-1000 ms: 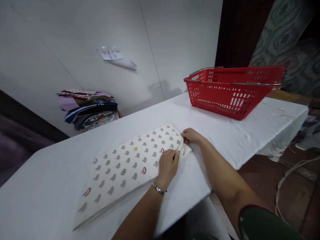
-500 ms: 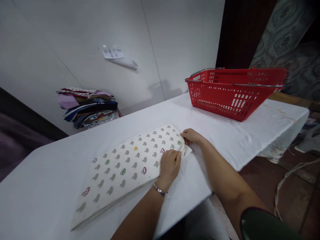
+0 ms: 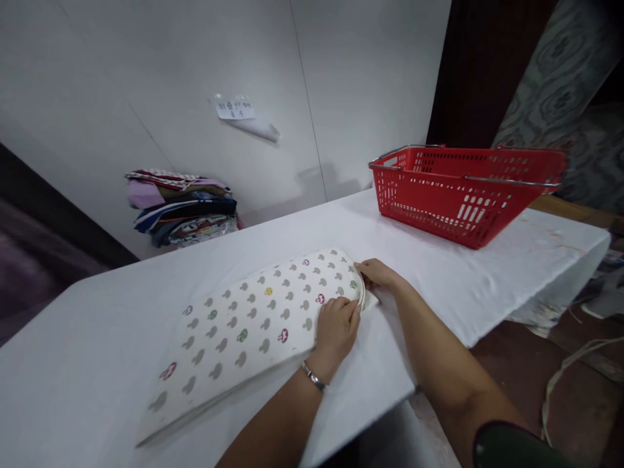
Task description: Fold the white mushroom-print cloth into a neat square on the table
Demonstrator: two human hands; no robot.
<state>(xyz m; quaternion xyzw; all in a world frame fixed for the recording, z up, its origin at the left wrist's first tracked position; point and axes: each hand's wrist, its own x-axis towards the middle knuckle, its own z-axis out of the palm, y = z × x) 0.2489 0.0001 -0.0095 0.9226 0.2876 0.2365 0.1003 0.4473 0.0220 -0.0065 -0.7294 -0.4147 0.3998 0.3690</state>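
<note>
A cream cloth (image 3: 263, 318) printed with grey and coloured mushrooms lies folded flat on the white-covered table, its layers stacked along the near edge. My left hand (image 3: 337, 328), with a silver bracelet at the wrist, rests on its near right corner, fingers closed over the border. At the far right corner my right hand (image 3: 377, 273) pinches the folded edge, its fingertips partly hidden. Between the two hands a small flap of the cloth sticks out past the rounded right end.
On the table's far right stands a red plastic basket (image 3: 439, 205) with metal handles. A stack of folded clothes (image 3: 185, 208) sits against the wall at the back left. A paper label (image 3: 234, 108) hangs on the wall. White cable (image 3: 560, 377) lies on the floor at right.
The whole view has shifted slightly, so the scene sits a little lower and further right. Both hands keep their places at the right end of the cloth.
</note>
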